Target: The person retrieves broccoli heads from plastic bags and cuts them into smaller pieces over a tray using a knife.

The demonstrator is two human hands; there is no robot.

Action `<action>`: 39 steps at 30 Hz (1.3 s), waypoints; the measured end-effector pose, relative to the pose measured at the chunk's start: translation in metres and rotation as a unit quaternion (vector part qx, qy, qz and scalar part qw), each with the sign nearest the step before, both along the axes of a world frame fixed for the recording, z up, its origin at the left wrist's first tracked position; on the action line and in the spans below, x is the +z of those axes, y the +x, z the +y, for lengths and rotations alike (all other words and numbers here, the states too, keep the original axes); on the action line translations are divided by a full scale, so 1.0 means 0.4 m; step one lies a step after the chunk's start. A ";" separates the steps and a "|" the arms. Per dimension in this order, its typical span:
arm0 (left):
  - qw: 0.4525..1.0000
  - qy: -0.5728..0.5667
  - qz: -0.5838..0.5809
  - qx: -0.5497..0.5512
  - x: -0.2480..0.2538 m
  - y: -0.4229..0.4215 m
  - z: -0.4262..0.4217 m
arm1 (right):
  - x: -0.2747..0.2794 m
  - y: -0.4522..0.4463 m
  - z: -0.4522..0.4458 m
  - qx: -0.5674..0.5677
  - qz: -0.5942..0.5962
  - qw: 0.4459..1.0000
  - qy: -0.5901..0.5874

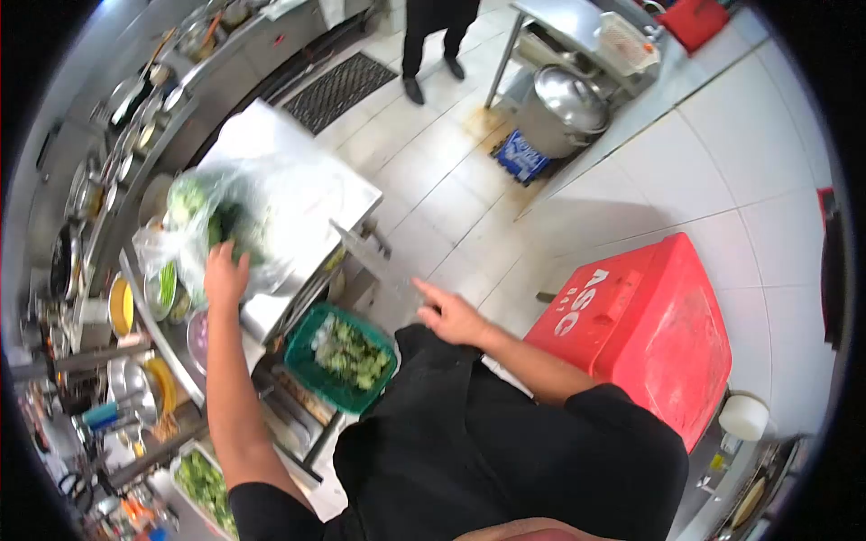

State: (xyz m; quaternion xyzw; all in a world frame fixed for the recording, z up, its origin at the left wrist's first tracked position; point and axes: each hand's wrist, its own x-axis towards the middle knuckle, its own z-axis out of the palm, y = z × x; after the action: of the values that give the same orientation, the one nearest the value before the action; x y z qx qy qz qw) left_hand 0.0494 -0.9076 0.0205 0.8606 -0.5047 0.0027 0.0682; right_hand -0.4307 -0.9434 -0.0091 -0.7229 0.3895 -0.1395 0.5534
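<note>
My left hand (225, 272) reaches over the white work surface (334, 185) on the left. Its curled fingers grip the near side of a clear plastic bag (262, 194), by a dark green vegetable (219, 224) inside. A pale green vegetable (187, 200) also shows through the plastic. In front of my body, my right hand (454, 317) is closed around a knife, its index finger stretched forward. The blurred knife blade (359, 251) points toward the table's edge; its handle is hidden. Below the table edge, a green crate (311, 374) holds cut leafy green pieces (356, 354).
A red box (672, 338) stands close on my right. Bowls, including a yellow one (121, 305), line the left side, with a tray of greens (203, 487) below. A large lidded pot (564, 108) and a person's legs (433, 45) are farther off.
</note>
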 end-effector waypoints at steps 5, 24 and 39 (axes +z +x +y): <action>0.990 0.123 -0.062 0.005 0.034 -0.049 -0.014 | 0.020 -0.037 0.009 0.000 0.028 1.000 0.007; 0.988 0.134 -0.080 0.010 0.042 -0.083 -0.021 | -0.014 -0.022 -0.032 0.036 0.044 0.998 -0.017; 0.982 -0.087 -0.038 -0.164 0.026 -0.197 0.048 | 0.008 -0.013 -0.070 0.018 0.046 0.998 0.045</action>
State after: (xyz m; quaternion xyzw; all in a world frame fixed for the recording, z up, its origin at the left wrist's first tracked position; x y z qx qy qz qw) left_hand -0.0294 -0.8885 0.0308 0.7561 -0.6392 0.0682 0.1231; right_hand -0.4360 -0.9716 -0.0060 -0.7094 0.4078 -0.0783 0.5695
